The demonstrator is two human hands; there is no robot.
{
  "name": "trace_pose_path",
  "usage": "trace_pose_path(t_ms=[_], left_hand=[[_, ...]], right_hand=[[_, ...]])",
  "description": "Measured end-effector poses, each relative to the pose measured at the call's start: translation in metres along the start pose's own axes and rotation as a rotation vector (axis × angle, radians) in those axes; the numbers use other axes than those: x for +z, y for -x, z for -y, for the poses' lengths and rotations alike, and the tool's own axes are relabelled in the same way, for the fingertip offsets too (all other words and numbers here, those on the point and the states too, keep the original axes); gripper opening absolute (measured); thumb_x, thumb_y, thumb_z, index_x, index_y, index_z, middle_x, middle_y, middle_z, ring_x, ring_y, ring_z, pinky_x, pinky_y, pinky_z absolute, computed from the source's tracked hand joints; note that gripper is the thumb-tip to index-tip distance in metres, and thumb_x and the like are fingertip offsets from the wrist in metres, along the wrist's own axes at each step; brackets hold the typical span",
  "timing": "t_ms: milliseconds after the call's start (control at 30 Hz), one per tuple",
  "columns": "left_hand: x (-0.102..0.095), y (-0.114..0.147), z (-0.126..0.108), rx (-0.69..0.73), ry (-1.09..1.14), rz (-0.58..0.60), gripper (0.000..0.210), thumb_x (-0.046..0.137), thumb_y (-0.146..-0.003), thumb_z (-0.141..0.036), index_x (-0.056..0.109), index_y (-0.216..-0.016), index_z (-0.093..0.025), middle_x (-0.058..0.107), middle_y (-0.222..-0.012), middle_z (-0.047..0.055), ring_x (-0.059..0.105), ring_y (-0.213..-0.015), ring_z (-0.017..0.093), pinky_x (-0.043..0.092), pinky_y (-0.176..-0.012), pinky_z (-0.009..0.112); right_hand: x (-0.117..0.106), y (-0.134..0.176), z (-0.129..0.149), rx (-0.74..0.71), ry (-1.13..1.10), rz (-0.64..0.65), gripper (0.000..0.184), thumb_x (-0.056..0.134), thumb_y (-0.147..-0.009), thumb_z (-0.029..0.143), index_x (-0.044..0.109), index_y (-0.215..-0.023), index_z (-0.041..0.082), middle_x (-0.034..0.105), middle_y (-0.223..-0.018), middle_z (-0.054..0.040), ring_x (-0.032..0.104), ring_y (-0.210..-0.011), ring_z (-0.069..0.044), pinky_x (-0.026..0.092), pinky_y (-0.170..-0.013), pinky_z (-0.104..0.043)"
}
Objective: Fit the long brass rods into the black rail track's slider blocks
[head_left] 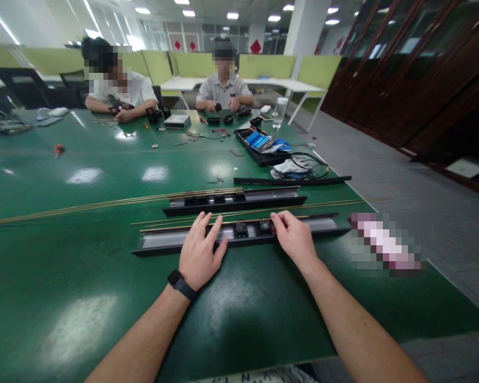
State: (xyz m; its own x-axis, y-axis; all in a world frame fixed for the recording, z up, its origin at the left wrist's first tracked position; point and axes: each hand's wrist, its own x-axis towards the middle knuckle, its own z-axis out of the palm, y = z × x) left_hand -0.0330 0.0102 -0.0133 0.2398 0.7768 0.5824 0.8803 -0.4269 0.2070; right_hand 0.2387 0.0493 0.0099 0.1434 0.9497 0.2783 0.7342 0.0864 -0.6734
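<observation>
A long black channel point(319, 224) with a pale grey inside lies crosswise on the green table before me. Black blocks point(240, 230) sit in its middle, between my hands. My left hand point(201, 249), fingers spread, rests over the channel's left half and hides part of it. Thumb and forefinger of my right hand point(294, 238) are pinched together at a thin brass rod point(167, 228), which runs along the channel's far side. More thin rods point(327, 204) lie just behind. Farther back is a second black channel point(259, 202), with several rods point(115, 202) reaching left from it.
A black strip point(291, 181) lies beyond the channels. Behind it are a glove with black cable point(293, 167) and a black tray point(255, 153) of parts. A pixelated pink item point(383, 239) is at right. Two people point(223, 88) work across the table point(83, 250).
</observation>
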Motion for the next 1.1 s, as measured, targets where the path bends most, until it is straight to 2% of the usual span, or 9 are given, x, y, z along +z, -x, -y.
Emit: trace_pose_path(t_ms=[167,667,867,1100], left_hand=[[0.0009,0.0002,0.0004,-0.001,0.009,-0.012,0.058,0.060,-0.102,-0.036,0.048,-0.157,-0.021,0.052,-0.157,0.019,0.040,-0.155,0.038,0.047,-0.121,0.057],[0.0003,-0.0003,-0.0002,0.001,0.001,-0.004,0.057,0.060,-0.103,-0.037,0.050,-0.156,-0.018,0.052,-0.157,0.020,0.039,-0.156,0.037,0.045,-0.122,0.056],[-0.0003,-0.0007,-0.0011,0.000,-0.003,-0.005,0.056,0.060,-0.103,-0.037,0.051,-0.155,-0.016,0.052,-0.156,0.020,0.040,-0.155,0.037,0.045,-0.122,0.055],[-0.0002,-0.0004,-0.0008,-0.002,0.002,-0.006,0.057,0.060,-0.103,-0.037,0.049,-0.156,-0.019,0.052,-0.156,0.020,0.039,-0.156,0.038,0.046,-0.121,0.057]], right_hand=[[0.0017,0.0018,0.0002,-0.039,-0.043,-0.014,0.041,0.054,-0.100,0.060,0.072,-0.094,0.025,0.072,-0.073,-0.0012,0.065,-0.065,-0.018,0.040,-0.066,-0.029],[0.0007,-0.0003,-0.0004,-0.004,-0.009,-0.003,0.043,0.051,-0.100,0.061,0.071,-0.085,0.026,0.072,-0.073,-0.0020,0.065,-0.067,-0.020,0.041,-0.068,-0.031],[0.0022,0.0002,0.0005,-0.012,-0.052,-0.015,0.039,0.057,-0.097,0.061,0.070,-0.095,0.025,0.072,-0.071,-0.0010,0.064,-0.064,-0.018,0.041,-0.067,-0.030],[0.0013,0.0004,0.0014,-0.023,-0.030,0.006,0.041,0.053,-0.099,0.061,0.069,-0.086,0.026,0.070,-0.069,-0.0005,0.063,-0.064,-0.018,0.040,-0.066,-0.030]])
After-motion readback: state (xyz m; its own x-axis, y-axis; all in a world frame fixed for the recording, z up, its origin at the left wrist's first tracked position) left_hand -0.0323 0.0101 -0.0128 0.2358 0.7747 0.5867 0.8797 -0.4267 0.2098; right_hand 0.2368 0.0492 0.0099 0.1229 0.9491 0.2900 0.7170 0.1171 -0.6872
